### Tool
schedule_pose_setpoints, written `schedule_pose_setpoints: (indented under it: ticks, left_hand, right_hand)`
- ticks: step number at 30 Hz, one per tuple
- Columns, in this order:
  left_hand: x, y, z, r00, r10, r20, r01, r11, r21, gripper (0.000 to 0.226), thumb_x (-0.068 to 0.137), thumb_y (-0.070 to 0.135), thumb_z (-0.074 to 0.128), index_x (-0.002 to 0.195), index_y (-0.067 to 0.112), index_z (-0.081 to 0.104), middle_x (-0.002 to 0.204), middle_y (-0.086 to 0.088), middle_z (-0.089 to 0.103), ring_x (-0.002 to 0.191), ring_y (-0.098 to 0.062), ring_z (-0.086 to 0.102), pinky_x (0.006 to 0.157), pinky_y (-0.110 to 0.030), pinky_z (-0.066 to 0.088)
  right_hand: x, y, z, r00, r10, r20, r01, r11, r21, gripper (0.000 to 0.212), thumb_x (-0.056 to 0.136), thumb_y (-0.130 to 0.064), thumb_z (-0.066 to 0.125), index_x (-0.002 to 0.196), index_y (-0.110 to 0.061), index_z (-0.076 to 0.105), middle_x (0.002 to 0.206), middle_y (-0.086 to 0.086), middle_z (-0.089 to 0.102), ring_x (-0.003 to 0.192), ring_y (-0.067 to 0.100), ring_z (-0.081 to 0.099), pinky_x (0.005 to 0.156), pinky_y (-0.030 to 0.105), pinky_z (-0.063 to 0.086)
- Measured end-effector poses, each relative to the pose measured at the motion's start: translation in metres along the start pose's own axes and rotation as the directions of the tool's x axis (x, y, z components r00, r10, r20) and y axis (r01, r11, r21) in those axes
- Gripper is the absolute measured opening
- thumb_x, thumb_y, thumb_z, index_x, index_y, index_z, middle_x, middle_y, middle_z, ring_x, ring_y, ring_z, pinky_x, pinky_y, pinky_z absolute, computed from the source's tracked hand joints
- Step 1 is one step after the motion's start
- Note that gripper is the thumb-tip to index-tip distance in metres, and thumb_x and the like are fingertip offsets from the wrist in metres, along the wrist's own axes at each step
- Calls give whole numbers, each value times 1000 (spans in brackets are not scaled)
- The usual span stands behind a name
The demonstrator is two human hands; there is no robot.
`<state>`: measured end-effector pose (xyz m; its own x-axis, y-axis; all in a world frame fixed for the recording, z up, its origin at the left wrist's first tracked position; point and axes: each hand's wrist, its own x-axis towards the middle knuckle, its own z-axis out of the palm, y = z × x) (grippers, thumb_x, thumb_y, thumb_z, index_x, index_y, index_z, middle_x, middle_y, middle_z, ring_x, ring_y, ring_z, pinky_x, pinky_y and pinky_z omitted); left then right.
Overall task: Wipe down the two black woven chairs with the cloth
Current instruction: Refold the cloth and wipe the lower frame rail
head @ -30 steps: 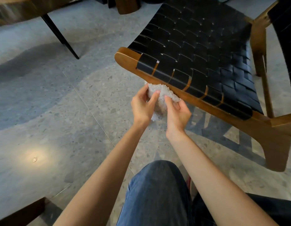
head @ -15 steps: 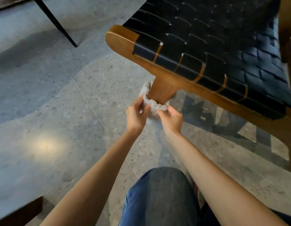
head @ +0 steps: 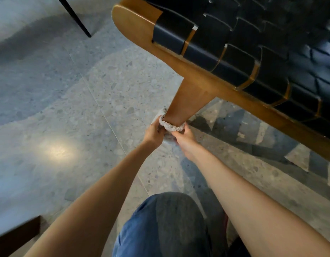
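Head cam, looking down. My landmark is the wooden front leg (head: pixel 186 101) of the chair (head: pixel 140 32). The cloth (head: pixel 170 126) is wrapped against the near side of that leg, low down, as a pale bunched band touching the wood. A bit more of it shows just left of the leg and below the band, between the hands. The left hand (head: pixel 154 133) sits just left of the leg, with its fingers curled into that end of the cloth, gripping it. The right hand (head: pixel 184 140) sits just right of the leg and slightly nearer me, pinching the other end. So both grips are closed tight on the cloth. I can't tell if the cloth goes round the far side of the leg, as that part is hidden. Above the leg, the brown seat rail (head: pixel 234 93) runs from up-left to down-right. Black woven straps (head: pixel 253 43) fold over the rail and fill the area up-right of the leg. The floor (head: pixel 86 89) around the leg is grey speckled tile. There's a striped shadow right of the leg and a bright light spot (head: pixel 56 151) well left of it. A thin black furniture leg (head: pixel 75 17) stands far up-left. Nearer me than the chair leg, a knee in blue jeans (head: pixel 166 225) sits between the forearms. A dark wooden edge (head: pixel 14 236) shows far down-left, and I can't tell what it belongs to.
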<state>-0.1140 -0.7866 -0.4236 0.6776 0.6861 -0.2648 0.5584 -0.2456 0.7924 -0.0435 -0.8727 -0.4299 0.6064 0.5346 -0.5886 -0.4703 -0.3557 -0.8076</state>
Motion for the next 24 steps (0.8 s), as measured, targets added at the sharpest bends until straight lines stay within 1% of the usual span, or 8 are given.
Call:
schedule_pose_setpoints:
  ticks: [2, 4, 6, 10, 14, 17, 21, 24]
  left_hand:
    - [-1, 2, 0, 999, -31, 21, 31, 999, -20, 50, 90, -5, 39, 134, 17, 50, 93, -3, 58, 86, -16, 51, 69, -19, 36]
    - [-5, 6, -3, 1000, -30, 5, 30, 998, -47, 48, 89, -4, 41, 131, 17, 53, 92, -4, 60, 84, -16, 52, 73, -26, 41]
    - [-10, 12, -6, 1000, 16, -23, -17, 997, -75, 45, 89, -3, 44, 127, 18, 56, 89, -8, 63, 81, -18, 54, 74, -29, 44]
    - [-25, 35, -9, 988, 88, -125, -105, 984, -142, 42, 91, 3, 49, 128, 20, 57, 76, -2, 57, 66, -9, 47, 65, -22, 42]
    - [-41, 64, -17, 966, 162, -202, -203, 959, -200, 42, 90, 3, 51, 129, 17, 57, 71, -1, 49, 61, -5, 41, 62, -19, 39]
    - [-52, 85, -23, 945, 208, -253, -261, 945, -198, 31, 91, 6, 52, 121, 8, 59, 66, 8, 47, 54, 2, 42, 57, -10, 36]
    - [-66, 114, -33, 933, 212, -290, -281, 934, -221, 26, 92, 16, 55, 117, 12, 62, 64, 12, 49, 55, 1, 46, 58, -26, 50]
    - [-78, 134, -38, 910, 229, -344, -327, 908, -261, 21, 91, 16, 59, 111, 10, 63, 74, 14, 57, 61, 6, 51, 65, -19, 46]
  right_hand:
    - [0, 0, 1, 1000, 2, -1, -2, 1000, 6, 39, 93, -12, 59, 128, -23, 46, 111, 3, 64, 84, 8, 63, 63, 17, 49]
    - [-5, -2, 1, 999, -18, -34, 18, 1000, 3, 38, 93, -9, 58, 129, -21, 48, 117, 5, 64, 94, 14, 63, 79, 26, 53]
    - [-13, -5, 0, 994, -63, -93, 65, 998, 22, 34, 92, -6, 60, 122, -21, 54, 112, 3, 66, 99, 16, 64, 91, 32, 52]
    - [-39, -21, -8, 972, -174, -158, 189, 979, 83, 21, 87, -6, 67, 100, -22, 65, 97, -1, 71, 91, 14, 66, 84, 30, 54]
    - [-70, -46, -17, 936, -275, -220, 298, 952, 76, 16, 85, -5, 67, 99, -13, 70, 94, 2, 73, 89, 15, 69, 85, 34, 56]
    - [-93, -65, -23, 898, -337, -281, 364, 930, 50, 16, 85, -6, 67, 95, -16, 71, 89, -2, 74, 83, 9, 70, 81, 31, 57]
    - [-120, -89, -28, 859, -370, -355, 402, 915, 19, 12, 84, -11, 69, 83, -22, 71, 82, -6, 73, 80, 10, 70, 80, 32, 58]
    - [-136, -100, -28, 829, -383, -407, 420, 907, 3, 13, 86, -17, 67, 75, -24, 68, 78, -7, 71, 80, 12, 69, 81, 35, 58]
